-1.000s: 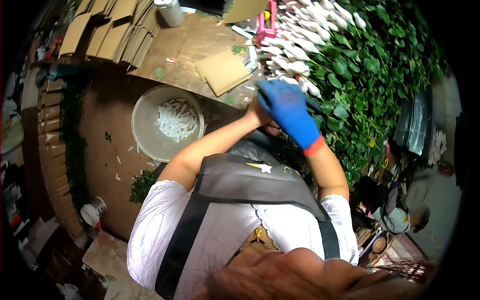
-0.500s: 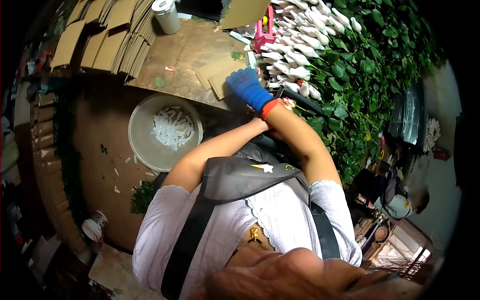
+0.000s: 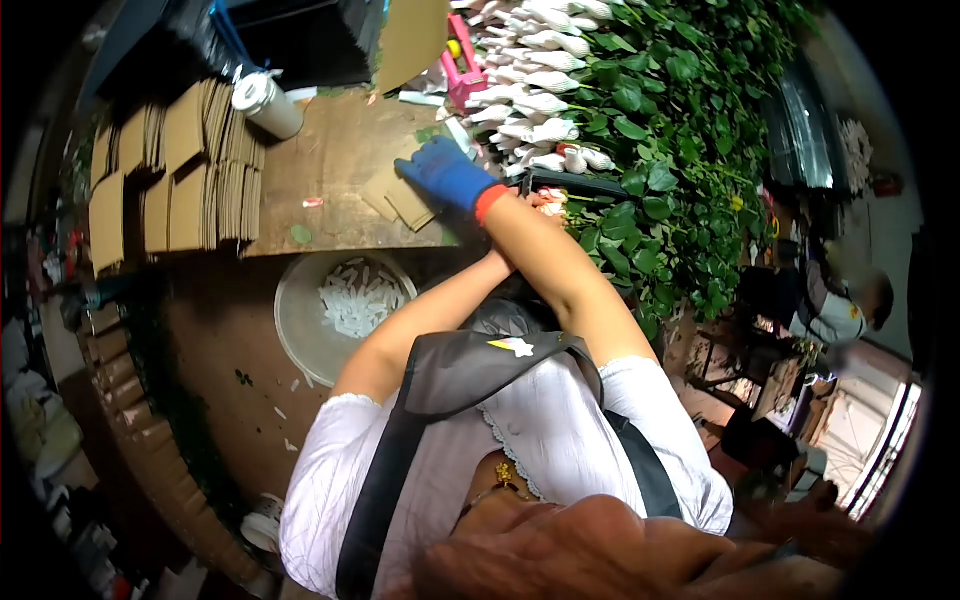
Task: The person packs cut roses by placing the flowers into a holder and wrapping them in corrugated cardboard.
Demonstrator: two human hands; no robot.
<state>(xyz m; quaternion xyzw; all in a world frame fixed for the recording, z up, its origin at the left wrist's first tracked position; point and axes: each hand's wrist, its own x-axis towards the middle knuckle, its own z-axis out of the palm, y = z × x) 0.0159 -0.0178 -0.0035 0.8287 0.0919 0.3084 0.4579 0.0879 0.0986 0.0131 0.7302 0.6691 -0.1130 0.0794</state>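
Observation:
My right hand (image 3: 445,172), in a blue glove with a red cuff, reaches across over my left forearm. Its fingers stretch out over the upper edge of small cardboard sheets (image 3: 408,208) on the table; I cannot tell whether it touches them. My left hand (image 3: 520,222) lies mostly hidden under my right forearm, so its grip does not show. Close by it are pale pink rose blooms (image 3: 549,199) beside a black edge. Above them lie rows of flower heads in white netting (image 3: 545,85), with leafy green stems (image 3: 670,110) to the right.
Stacks of folded cardboard (image 3: 190,175) stand at the left of the wooden table (image 3: 335,150), beside a white lidded container (image 3: 266,105). A pink holder with a yellow part (image 3: 462,70) is at the back. Below is a basin (image 3: 300,330) with white strips. Another person (image 3: 835,310) is at far right.
The view has shifted, so the table things sit further left or lower. My gloved hand stays by the cardboard sheets, its fingers now more spread. My arms remain crossed.

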